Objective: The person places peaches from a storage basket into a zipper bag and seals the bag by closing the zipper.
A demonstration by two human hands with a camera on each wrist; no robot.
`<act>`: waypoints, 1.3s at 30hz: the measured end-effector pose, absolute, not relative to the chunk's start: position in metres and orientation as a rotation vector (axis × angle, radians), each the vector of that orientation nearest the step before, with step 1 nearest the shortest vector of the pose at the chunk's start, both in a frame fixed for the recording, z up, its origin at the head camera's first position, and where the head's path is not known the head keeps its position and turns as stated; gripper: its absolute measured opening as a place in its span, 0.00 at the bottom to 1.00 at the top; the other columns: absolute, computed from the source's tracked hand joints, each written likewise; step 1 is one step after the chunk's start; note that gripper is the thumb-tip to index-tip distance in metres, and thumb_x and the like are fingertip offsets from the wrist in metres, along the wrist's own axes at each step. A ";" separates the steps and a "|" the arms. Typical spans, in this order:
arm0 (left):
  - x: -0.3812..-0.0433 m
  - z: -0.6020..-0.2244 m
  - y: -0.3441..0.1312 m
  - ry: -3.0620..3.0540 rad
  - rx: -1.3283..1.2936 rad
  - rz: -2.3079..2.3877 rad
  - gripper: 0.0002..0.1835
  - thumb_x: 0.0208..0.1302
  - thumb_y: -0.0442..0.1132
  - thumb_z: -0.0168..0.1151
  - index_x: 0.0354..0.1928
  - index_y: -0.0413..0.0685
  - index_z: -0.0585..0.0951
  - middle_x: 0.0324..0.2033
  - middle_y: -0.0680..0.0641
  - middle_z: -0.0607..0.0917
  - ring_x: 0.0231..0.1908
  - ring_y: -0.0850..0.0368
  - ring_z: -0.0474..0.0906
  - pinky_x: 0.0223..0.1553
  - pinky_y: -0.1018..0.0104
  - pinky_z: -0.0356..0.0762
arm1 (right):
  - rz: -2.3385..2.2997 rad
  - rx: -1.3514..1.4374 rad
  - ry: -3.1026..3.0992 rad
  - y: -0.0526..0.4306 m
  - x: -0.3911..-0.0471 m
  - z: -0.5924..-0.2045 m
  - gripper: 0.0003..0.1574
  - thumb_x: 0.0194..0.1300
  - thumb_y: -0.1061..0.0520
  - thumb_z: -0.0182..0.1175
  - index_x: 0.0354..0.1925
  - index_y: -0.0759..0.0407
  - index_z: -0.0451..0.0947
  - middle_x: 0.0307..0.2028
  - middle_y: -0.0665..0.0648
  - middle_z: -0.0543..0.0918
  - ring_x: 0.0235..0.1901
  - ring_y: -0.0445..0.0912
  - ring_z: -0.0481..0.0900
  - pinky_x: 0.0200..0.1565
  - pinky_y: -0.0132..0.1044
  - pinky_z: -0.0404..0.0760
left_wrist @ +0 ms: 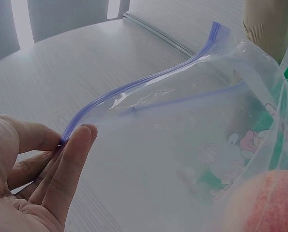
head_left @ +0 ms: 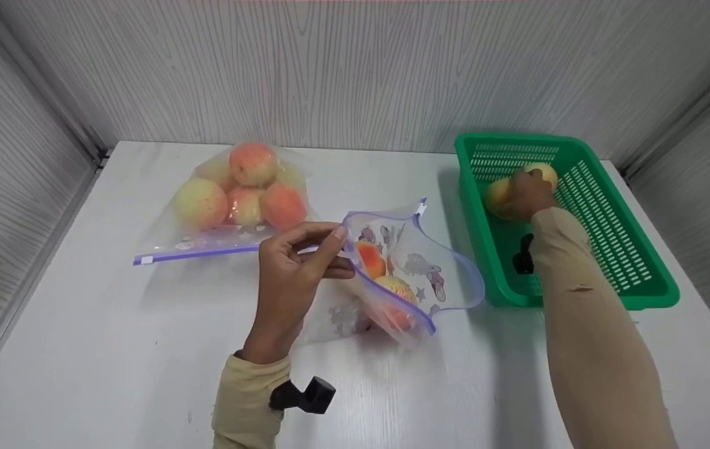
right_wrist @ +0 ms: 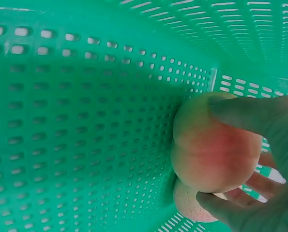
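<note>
My left hand (head_left: 295, 265) pinches the purple zip edge of a clear printed bag (head_left: 454, 268) between thumb and fingers. The bag's mouth gapes toward the right, and several peaches (head_left: 397, 290) lie inside it. In the left wrist view the zip edge (left_wrist: 144, 81) runs up and away from the fingertips. Over at the green basket (head_left: 641, 296), my right hand (head_left: 530, 194) reaches inside and grips a peach (right_wrist: 216, 145), its fingers spread around the fruit. A second peach (right_wrist: 189, 203) lies against the first, partly hidden behind it and the fingers.
Another slider bag (head_left: 161, 234) full of peaches lies at the back left of the white table (head_left: 111, 349), its purple zip toward me. A grey wood-grain panel (head_left: 330, 75) rises behind the table, with side panels at left and right.
</note>
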State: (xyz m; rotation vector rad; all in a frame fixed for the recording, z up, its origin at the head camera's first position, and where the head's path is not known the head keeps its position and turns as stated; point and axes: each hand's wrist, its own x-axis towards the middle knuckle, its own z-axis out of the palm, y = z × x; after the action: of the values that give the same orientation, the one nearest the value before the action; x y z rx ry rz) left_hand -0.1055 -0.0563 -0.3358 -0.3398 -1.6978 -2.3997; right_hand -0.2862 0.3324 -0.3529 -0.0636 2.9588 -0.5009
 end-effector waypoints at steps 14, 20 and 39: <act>-0.109 -0.331 -0.053 -1.712 -0.331 -2.371 0.09 0.68 0.30 0.65 0.44 0.27 0.84 0.33 0.37 0.84 0.25 0.44 0.87 0.31 0.51 0.89 | -0.985 0.059 3.037 0.330 -0.262 -0.311 0.50 0.60 0.48 0.71 0.67 0.76 0.61 0.58 0.74 0.72 0.51 0.61 0.72 0.50 0.57 0.76; -0.111 -0.332 -0.050 -1.707 -0.327 -2.393 0.10 0.69 0.30 0.65 0.44 0.27 0.84 0.33 0.36 0.84 0.25 0.44 0.86 0.32 0.51 0.89 | -1.465 0.066 3.059 0.318 -0.226 -0.292 0.47 0.60 0.42 0.73 0.68 0.63 0.68 0.55 0.58 0.73 0.48 0.49 0.72 0.47 0.40 0.76; -0.108 -0.332 -0.049 -1.689 -0.326 -2.387 0.09 0.69 0.30 0.64 0.44 0.28 0.84 0.33 0.36 0.84 0.25 0.44 0.86 0.31 0.51 0.89 | -2.610 -0.596 2.328 0.241 -0.118 -0.289 0.47 0.47 0.83 0.68 0.66 0.66 0.69 0.64 0.69 0.72 0.63 0.60 0.71 0.61 0.41 0.80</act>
State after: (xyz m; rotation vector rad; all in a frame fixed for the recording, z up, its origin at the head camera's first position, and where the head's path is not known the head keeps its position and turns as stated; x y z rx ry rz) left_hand -0.1077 -0.0491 -0.3317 -0.3263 -1.6891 -2.3871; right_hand -0.1181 0.2414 -0.2886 -0.5963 2.3283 -2.6102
